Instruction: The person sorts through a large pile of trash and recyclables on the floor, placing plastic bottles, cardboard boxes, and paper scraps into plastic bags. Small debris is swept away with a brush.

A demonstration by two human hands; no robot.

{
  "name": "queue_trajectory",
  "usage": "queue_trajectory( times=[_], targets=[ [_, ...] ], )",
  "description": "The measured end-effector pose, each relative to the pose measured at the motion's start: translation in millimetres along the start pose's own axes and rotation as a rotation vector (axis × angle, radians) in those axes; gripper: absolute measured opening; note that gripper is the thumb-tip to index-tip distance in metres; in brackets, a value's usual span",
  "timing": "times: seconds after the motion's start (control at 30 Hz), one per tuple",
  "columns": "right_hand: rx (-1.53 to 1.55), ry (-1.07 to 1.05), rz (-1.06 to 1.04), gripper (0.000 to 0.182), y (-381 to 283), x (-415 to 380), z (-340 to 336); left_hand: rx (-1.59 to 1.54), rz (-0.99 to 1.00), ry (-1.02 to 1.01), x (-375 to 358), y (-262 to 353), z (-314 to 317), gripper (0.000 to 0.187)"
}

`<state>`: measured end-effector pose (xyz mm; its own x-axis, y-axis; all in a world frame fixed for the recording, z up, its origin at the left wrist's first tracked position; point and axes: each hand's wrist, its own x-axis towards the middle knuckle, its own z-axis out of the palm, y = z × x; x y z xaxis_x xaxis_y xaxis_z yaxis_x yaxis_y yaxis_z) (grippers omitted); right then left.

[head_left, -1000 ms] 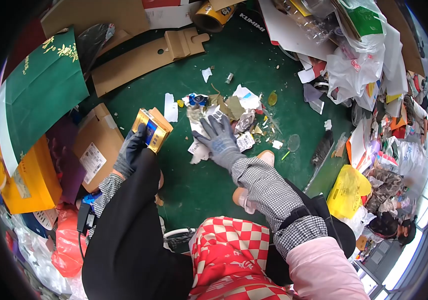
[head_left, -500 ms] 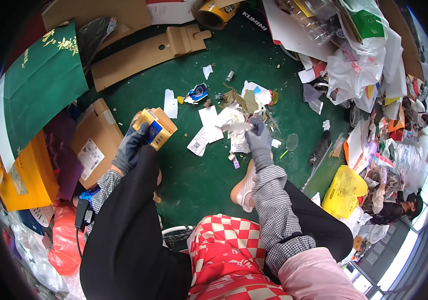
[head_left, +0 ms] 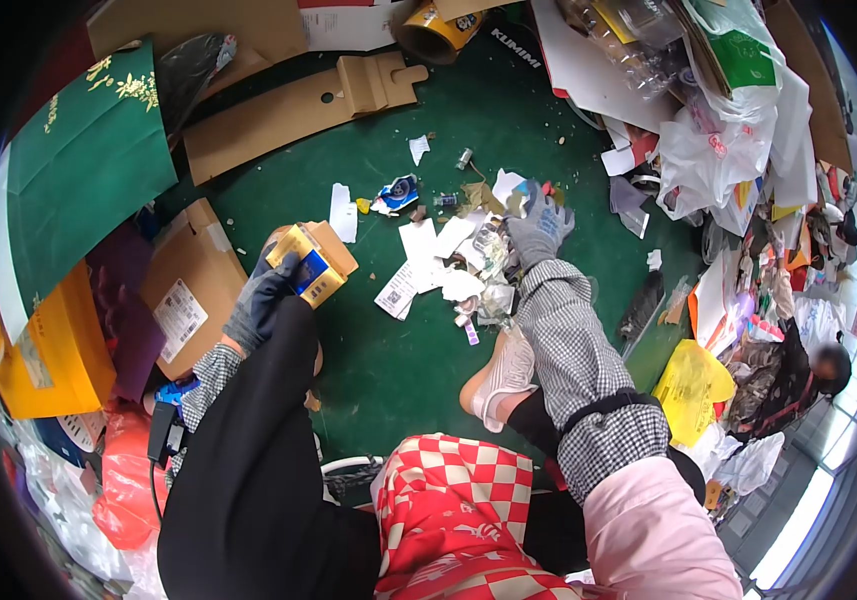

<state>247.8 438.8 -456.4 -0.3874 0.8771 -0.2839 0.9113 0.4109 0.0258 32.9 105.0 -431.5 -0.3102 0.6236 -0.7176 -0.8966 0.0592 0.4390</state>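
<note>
My left hand point(head_left: 266, 290), in a dark grey glove, grips a small yellow box point(head_left: 313, 262) with a blue panel, held near my knee. My right hand point(head_left: 540, 228), in a grey glove, reaches over the right side of a pile of scraps point(head_left: 488, 250) on the green floor. Its fingers are spread and touch the pile's upper right edge; nothing is visibly gripped. White paper pieces point(head_left: 416, 240) and a label with a printed code point(head_left: 395, 300) lie left of the pile. A blue crumpled wrapper point(head_left: 395, 193) is farther up.
Flat brown cardboard point(head_left: 278, 118) and a green sheet point(head_left: 88, 170) lie at the upper left. A cardboard box point(head_left: 188, 290) stands beside my left hand. Plastic bags point(head_left: 718, 150) and a yellow bag point(head_left: 688, 385) are heaped on the right. Another person point(head_left: 798, 380) is at the far right.
My right hand has moved up and to the right, and its fingers have opened. The whitish scrap it held has left it. My left hand still holds the box.
</note>
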Motion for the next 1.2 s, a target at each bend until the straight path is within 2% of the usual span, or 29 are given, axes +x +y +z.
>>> queue_trajectory(
  times=[0.03,0.13,0.17,0.2,0.27,0.37,0.43,0.53,0.57,0.67,0.7,0.8,0.83,0.93,1.03,1.13,1.17,1.2],
  targets=[
    [0.033,-0.051,-0.050,0.049,3.1,-0.5,-5.2,-0.006,-0.005,0.000,-0.2,-0.4,-0.9,0.048],
    [0.371,-0.001,0.009,0.025,17.5,-25.1,-23.5,-0.001,-0.018,0.015,-4.8,3.2,3.2,0.048],
    [0.703,0.017,0.100,0.022,29.0,-33.1,-18.0,0.001,-0.021,0.024,-6.9,4.2,5.8,0.048],
    [0.753,-0.126,0.163,0.028,46.5,-31.1,-14.9,0.009,-0.019,0.017,-7.4,4.1,6.0,0.048],
    [0.518,-0.238,0.179,0.031,52.6,-39.0,-19.1,0.028,-0.016,0.002,-8.1,5.1,5.6,0.048],
    [0.450,0.018,-0.012,0.044,33.0,-2.0,-14.0,0.008,-0.012,0.025,-10.7,5.7,8.5,0.048],
    [0.343,-0.047,-0.080,0.064,12.6,23.7,-28.8,-0.002,-0.011,0.032,-7.8,3.0,4.0,0.048],
    [-0.191,-0.095,-0.056,0.076,-26.4,35.4,-35.0,0.002,-0.018,0.031,-4.4,1.2,-0.7,0.049],
    [-0.282,-0.333,0.017,0.085,-33.4,45.1,-35.7,0.005,-0.017,0.028,-3.5,2.1,-0.9,0.049],
    [-0.390,-0.304,-0.055,0.077,-30.6,56.5,-29.6,-0.012,0.025,0.014,-5.9,3.1,7.3,0.050],
    [-0.335,-0.327,-0.133,0.063,-22.6,56.7,-29.6,-0.018,0.008,0.021,-5.9,3.5,5.5,0.049],
    [-0.035,-0.474,-0.176,0.048,-3.5,53.1,-54.7,-0.040,-0.028,0.022,-5.0,3.7,2.3,0.049],
    [0.127,-0.470,-0.220,0.033,9.9,53.2,-57.3,-0.050,-0.024,0.015,-4.4,3.4,1.7,0.049],
    [0.599,-0.747,-0.251,0.023,43.3,51.4,-73.4,-0.059,-0.009,0.021,-4.9,2.8,1.7,0.048],
    [0.734,-0.771,-0.296,0.019,48.8,27.4,-109.1,-0.058,-0.005,0.018,-2.1,0.9,-0.8,0.048],
    [0.415,-0.457,-0.501,0.023,60.6,10.3,-106.3,-0.053,-0.008,0.022,-1.5,-0.6,-3.4,0.049],
    [0.048,-0.371,-0.600,0.026,41.9,-8.4,-131.2,-0.050,-0.007,0.025,-2.7,0.6,-2.8,0.049],
    [0.168,-0.322,-0.574,0.027,47.1,-12.1,-125.6,-0.055,0.003,0.021,-3.8,1.3,-2.0,0.049]
  ],
)
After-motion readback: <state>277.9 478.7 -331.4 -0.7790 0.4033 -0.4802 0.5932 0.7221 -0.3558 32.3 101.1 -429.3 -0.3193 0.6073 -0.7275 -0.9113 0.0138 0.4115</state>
